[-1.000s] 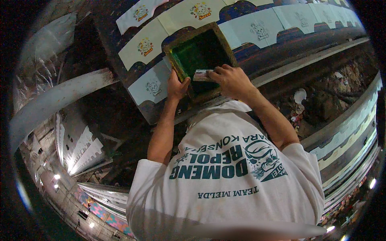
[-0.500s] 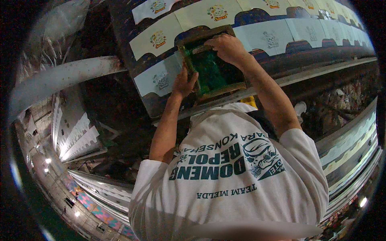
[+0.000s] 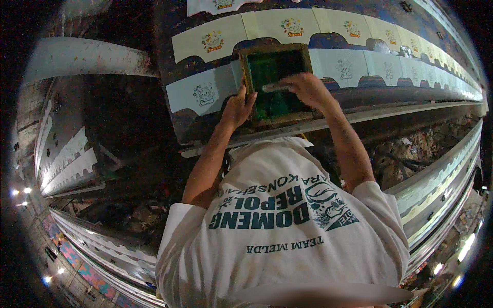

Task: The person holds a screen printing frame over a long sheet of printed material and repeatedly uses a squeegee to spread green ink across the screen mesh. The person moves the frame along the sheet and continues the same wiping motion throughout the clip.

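A wooden-rimmed printing screen (image 3: 309,66) with dark green mesh lies on the near row of pale fabric pieces. My left hand (image 3: 237,110) grips its left rim, the thumb on the near side. Over the mesh, my right hand (image 3: 312,91) is closed around a thin squeegee (image 3: 272,88), whose pale end points left; motion blurs the fingers. A pale blue fabric piece (image 3: 186,96) with an outlined cartoon print lies left of the screen. To the right, another pale blue piece (image 3: 328,60) carries a faint print. The fabric beneath the screen is hidden.
Beyond the screen runs a row of cream pieces (image 3: 267,24) with coloured prints, on a long dark table. A metal rail (image 3: 354,113) follows the table's near edge. A thick grey pipe-like shape (image 3: 97,57) stands at left. More fabric-covered tables (image 3: 441,177) lie at right.
My right hand has drawn the squeegee from the screen's far end to about the middle of the mesh. My left hand stays on the rim. The whole view has shifted slightly.
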Motion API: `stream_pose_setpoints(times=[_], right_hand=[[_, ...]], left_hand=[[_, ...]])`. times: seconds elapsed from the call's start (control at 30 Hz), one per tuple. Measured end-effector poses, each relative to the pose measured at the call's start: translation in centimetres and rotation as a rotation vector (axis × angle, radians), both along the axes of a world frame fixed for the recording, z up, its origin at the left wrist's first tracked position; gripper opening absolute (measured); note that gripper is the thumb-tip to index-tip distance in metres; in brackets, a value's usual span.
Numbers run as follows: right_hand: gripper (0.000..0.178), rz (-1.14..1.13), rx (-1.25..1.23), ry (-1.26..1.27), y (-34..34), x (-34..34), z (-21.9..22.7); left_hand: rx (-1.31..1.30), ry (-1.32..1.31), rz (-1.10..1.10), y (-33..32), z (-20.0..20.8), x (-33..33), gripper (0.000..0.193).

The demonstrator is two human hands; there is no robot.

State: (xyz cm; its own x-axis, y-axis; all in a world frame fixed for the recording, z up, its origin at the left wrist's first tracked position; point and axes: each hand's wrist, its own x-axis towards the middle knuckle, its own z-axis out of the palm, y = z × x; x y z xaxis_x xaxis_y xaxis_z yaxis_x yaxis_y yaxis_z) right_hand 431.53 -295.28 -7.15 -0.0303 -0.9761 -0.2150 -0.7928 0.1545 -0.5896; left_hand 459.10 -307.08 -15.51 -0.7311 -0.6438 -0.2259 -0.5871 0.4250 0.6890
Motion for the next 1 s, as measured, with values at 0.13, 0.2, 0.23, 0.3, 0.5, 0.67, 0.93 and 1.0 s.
stream_pose_setpoints(times=[0.13,0.2,0.23,0.3,0.5,0.67,0.93,1.0], right_hand=[[0.038,-0.111,-0.092,0.101,-5.1,-2.4,-0.7],[0.036,-0.156,-0.072,0.099,-6.1,-2.6,-1.1],[0.038,-0.166,-0.074,0.094,-5.8,-2.3,-1.2],[0.041,-0.159,-0.115,0.081,-4.0,-1.3,-1.2],[0.056,-0.173,-0.216,0.116,5.4,4.1,-1.0],[0.055,-0.210,-0.164,0.090,6.6,5.2,-1.8],[0.055,-0.198,-0.208,0.151,6.8,5.7,-0.7],[0.055,-0.217,-0.198,0.133,6.9,5.5,-0.5]], left_hand=[[-0.207,0.142,-0.030,0.3,-1.2,0.1,0.088],[-0.012,0.017,-0.001,0.3,-0.8,0.1,0.088],[-0.022,-0.043,-0.006,0.1,-0.5,-0.1,0.088],[-0.012,-0.097,0.009,0.0,0.1,-0.4,0.089],[-0.017,-0.081,0.053,-1.1,-0.2,-2.4,0.097],[0.077,-0.133,0.052,-2.0,-1.5,-3.5,0.099],[0.051,-0.032,0.051,-2.1,-2.0,-2.9,0.094],[0.025,-0.011,0.044,-1.9,-0.9,-3.0,0.091]])
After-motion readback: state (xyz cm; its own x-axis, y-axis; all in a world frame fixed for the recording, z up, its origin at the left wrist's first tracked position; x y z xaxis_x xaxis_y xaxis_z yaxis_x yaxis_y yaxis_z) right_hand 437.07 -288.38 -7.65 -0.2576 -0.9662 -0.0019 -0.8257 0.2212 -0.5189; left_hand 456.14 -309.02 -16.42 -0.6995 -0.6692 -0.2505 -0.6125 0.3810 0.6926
